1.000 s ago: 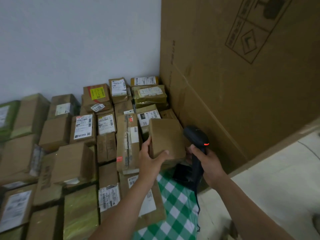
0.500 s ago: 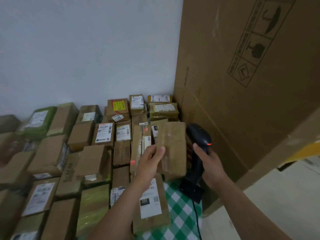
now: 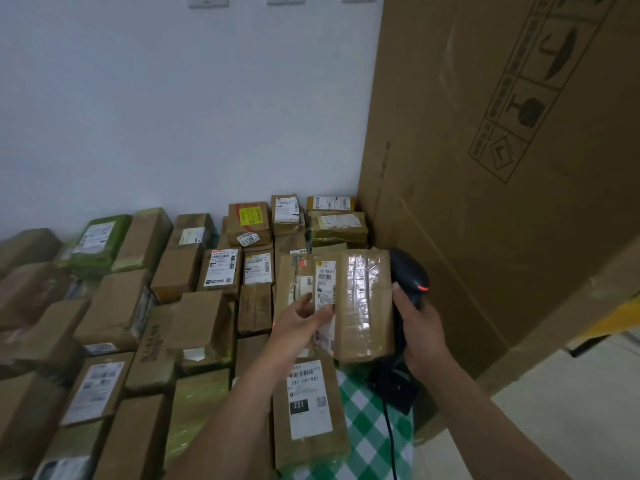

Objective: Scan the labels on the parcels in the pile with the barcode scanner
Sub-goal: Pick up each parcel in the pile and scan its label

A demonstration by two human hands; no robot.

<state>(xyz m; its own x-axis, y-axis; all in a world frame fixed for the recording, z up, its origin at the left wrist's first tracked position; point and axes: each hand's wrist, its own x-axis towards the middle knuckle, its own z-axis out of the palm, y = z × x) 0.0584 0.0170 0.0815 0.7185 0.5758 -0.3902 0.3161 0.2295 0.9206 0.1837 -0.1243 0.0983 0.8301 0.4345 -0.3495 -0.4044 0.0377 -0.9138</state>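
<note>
My left hand [image 3: 302, 320] holds up a taped brown parcel [image 3: 360, 303] by its left side, thumb across its white label [image 3: 325, 289], which faces me. My right hand [image 3: 420, 327] grips the handle of a black barcode scanner [image 3: 410, 275] just right of the parcel; a red light glows on its head. The scanner's front is hidden behind the parcel. Below lies a parcel marked 231 [image 3: 308, 410] on the pile of several brown parcels [image 3: 180, 306].
A huge cardboard box [image 3: 502, 168] stands upright at the right, touching the pile. A white wall [image 3: 173, 116] rises behind. A green checked cloth [image 3: 367, 431] covers the surface under the near parcels. The scanner's black base [image 3: 393, 386] and cable sit on the cloth.
The left hand has turned the parcel so its labelled face now shows toward me, and lifted it slightly. The scanner stays beside it in the right hand. The camera has tilted up.
</note>
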